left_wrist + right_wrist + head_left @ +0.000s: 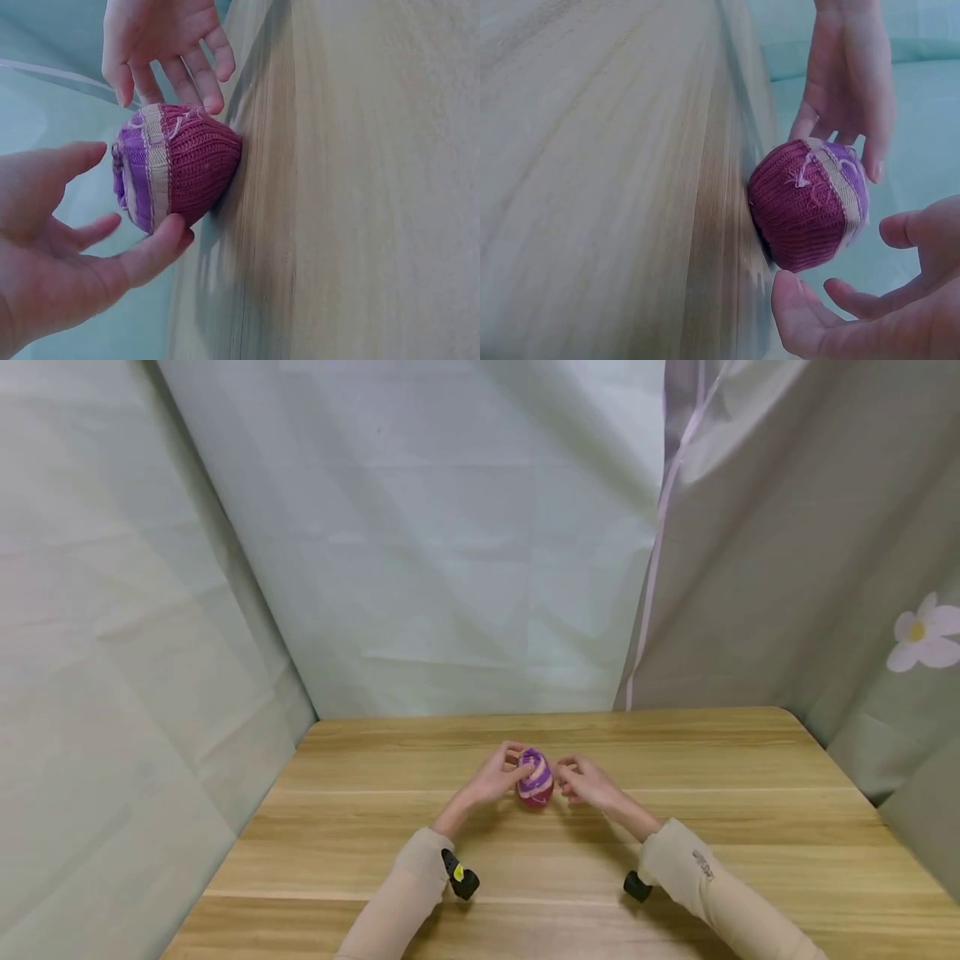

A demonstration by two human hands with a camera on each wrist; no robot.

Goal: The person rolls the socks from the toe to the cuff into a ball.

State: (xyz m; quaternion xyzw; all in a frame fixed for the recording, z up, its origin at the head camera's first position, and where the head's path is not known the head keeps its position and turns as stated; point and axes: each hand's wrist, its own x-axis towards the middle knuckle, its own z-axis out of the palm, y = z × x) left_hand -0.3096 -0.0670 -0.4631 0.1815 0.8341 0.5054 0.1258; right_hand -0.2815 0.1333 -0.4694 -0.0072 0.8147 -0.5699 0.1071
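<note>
**Knitted ball bracketed by two hands on table**

A wooden table (750,827) is seen from the head camera, enclosed on three sides by pale green curtains (420,543). A white flower print (926,635) is noted on the right-hand curtain panel. No containers are visible on the tabletop.

A knitted ball (535,778) is recorded near the table's middle, resting on the wood. It is banded in maroon, purple and cream; loose pale threads are seen on the maroon part in the right wrist view (808,202).

The ball is flanked by both hands. The left hand (497,774) is held spread at the ball's left side, fingers relaxed and only slightly bent; in the left wrist view its thumb is seen touching the lower edge of the ball (176,174), while the other fingers stand just clear. The right hand (586,781) is held at the ball's right side, likewise spread; in the right wrist view its fingers sit just beside the ball, and contact cannot be confirmed. Neither hand is closed around the ball.

Beige sleeves (678,860) are worn on both forearms, with a black wrist device (460,875) under each. A small mark is present on the right sleeve; it cannot be read.
</note>
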